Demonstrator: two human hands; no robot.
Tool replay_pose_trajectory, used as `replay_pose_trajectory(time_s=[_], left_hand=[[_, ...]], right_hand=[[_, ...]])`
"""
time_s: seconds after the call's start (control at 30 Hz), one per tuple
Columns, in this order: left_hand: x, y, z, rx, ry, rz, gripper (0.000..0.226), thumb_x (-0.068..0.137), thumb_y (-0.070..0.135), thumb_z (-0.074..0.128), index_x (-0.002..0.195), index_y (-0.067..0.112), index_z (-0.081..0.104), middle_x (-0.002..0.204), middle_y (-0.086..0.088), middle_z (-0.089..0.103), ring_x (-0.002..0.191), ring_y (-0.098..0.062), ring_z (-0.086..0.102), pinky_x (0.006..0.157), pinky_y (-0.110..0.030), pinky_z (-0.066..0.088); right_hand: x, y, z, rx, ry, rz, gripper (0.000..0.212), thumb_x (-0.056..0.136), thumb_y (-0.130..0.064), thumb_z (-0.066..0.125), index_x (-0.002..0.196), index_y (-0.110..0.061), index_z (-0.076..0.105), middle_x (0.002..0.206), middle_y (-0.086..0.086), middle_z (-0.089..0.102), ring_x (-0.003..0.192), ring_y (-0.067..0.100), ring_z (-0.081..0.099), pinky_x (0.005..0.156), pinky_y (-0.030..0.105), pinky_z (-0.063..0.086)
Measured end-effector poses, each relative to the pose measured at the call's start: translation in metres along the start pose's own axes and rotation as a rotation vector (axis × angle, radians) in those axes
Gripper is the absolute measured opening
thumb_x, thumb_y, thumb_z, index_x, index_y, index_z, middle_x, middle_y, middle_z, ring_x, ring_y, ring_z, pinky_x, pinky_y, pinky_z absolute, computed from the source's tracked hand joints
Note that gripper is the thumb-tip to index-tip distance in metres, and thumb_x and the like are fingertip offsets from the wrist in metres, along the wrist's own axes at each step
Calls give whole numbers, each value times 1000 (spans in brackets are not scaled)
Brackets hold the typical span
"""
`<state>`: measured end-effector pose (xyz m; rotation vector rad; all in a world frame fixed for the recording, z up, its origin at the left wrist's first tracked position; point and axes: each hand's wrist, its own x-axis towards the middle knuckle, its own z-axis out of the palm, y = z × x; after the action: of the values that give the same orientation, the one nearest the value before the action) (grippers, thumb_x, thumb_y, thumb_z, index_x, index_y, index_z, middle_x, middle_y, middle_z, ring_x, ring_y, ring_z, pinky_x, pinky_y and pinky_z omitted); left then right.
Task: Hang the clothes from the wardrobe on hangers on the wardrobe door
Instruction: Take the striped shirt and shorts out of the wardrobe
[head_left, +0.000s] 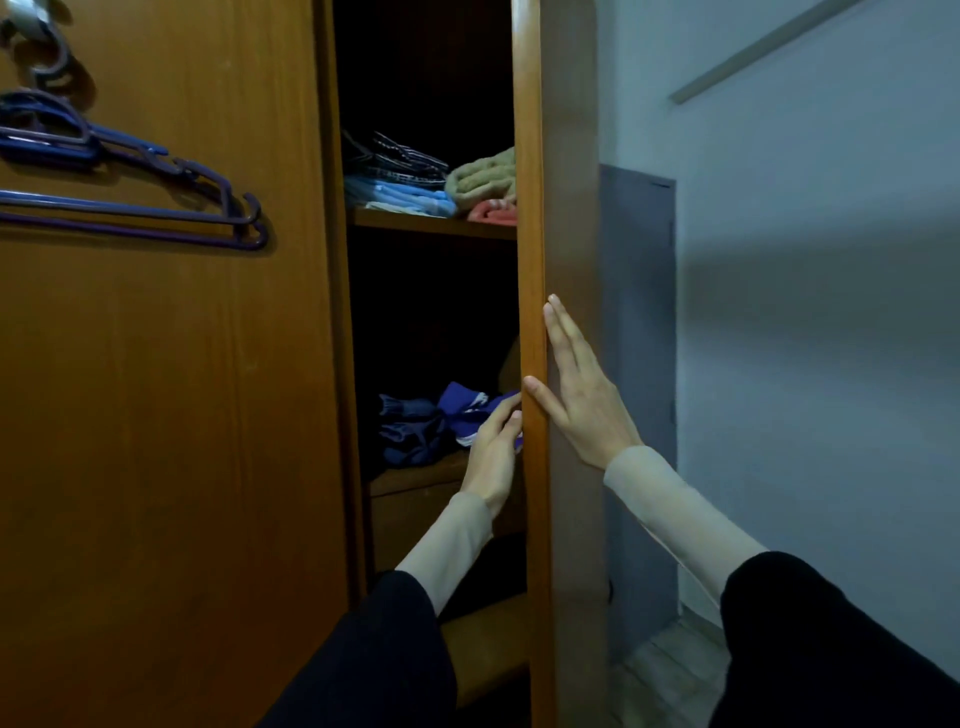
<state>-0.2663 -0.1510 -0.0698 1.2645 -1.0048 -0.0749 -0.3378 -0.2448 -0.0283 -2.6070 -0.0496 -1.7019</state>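
The wooden wardrobe stands partly open, with its right door (532, 234) seen edge-on. My right hand (576, 395) lies flat with straight fingers on that door's outer face, thumb on its edge. My left hand (491, 447) reaches into the gap at the lower shelf, and its fingers touch a blue and white garment (462, 410) beside a dark blue pile (408, 428). Folded clothes (400, 176) and a beige towel (483, 174) sit on the upper shelf. Several blue and purple hangers (156, 192) hang on the left door (166, 415).
A grey cabinet (641, 364) stands right behind the open door against a pale wall. A drawer front (415, 519) sits below the lower shelf. The tiled floor (670, 670) shows at the bottom right.
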Motion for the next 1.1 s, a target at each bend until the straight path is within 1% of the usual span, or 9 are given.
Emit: replay_pose_trajectory(time_s=[0.07, 0.13, 0.27, 0.4, 0.6, 0.67, 0.83, 0.93, 1.1], left_hand=[[-5, 2, 17, -33, -47, -18, 27, 101, 24, 33, 122, 34, 46, 119, -5, 58, 104, -11, 58, 80, -15, 48], [-10, 6, 34, -57, -97, -24, 27, 100, 26, 34, 122, 38, 46, 124, -3, 55, 114, -18, 53, 89, -26, 45], [-13, 14, 62, -101, -188, -49, 32, 100, 22, 36, 127, 35, 48, 126, 7, 49, 121, -15, 47, 100, -33, 39], [-7, 11, 80, -19, -238, -68, 35, 101, 23, 34, 132, 29, 48, 135, 2, 47, 118, -14, 50, 100, -32, 37], [10, -2, 82, 67, -195, -76, 33, 100, 20, 34, 128, 23, 51, 132, -4, 53, 110, -14, 54, 101, -36, 39], [16, -10, 74, 79, -174, -95, 31, 100, 19, 35, 127, 21, 52, 130, -4, 54, 112, -16, 54, 101, -35, 39], [38, -35, 39, 144, -59, -156, 25, 98, 16, 40, 118, 21, 55, 130, -6, 55, 121, -20, 51, 107, -37, 37], [58, -53, 8, 168, 17, -212, 26, 97, 11, 42, 118, 14, 56, 129, -7, 55, 121, -21, 49, 102, -29, 35], [95, -78, -45, 323, 58, -208, 28, 98, 11, 41, 123, 12, 53, 127, -9, 55, 110, -21, 52, 87, -26, 36]], right_hand=[[-9, 6, -16, -36, 17, 30, 68, 97, -35, 40, 149, -21, -1, 154, -15, -7, 137, -4, 4, 100, 23, 28], [-17, 13, -30, -67, 48, 66, 66, 97, -33, 41, 149, -19, 2, 158, -6, 2, 138, 1, 12, 98, 23, 31], [-33, 27, -55, -220, 154, 64, 60, 95, -33, 39, 147, -10, 19, 151, 7, 23, 134, 18, 31, 91, 34, 48], [-44, 42, -77, -361, 225, 73, 52, 92, -28, 41, 139, -6, 35, 141, 10, 37, 124, 19, 39, 84, 35, 54], [-44, 46, -87, -575, 242, 35, 45, 87, -18, 42, 129, -5, 50, 126, 12, 57, 115, 19, 42, 98, 35, 40], [-40, 43, -80, -645, 193, 5, 45, 84, -16, 42, 126, -5, 53, 122, 11, 61, 113, 21, 49, 100, 33, 35], [-26, 40, -37, -569, 21, 96, 42, 80, -10, 57, 122, -7, 56, 118, 9, 62, 109, 23, 59, 95, 34, 47], [-17, 46, -3, -520, -100, 178, 41, 81, -9, 55, 122, -8, 55, 121, 9, 59, 112, 25, 56, 95, 36, 44], [1, 62, 54, -463, -259, 268, 46, 92, -17, 43, 137, -14, 38, 137, 4, 45, 126, 21, 41, 104, 33, 33]])
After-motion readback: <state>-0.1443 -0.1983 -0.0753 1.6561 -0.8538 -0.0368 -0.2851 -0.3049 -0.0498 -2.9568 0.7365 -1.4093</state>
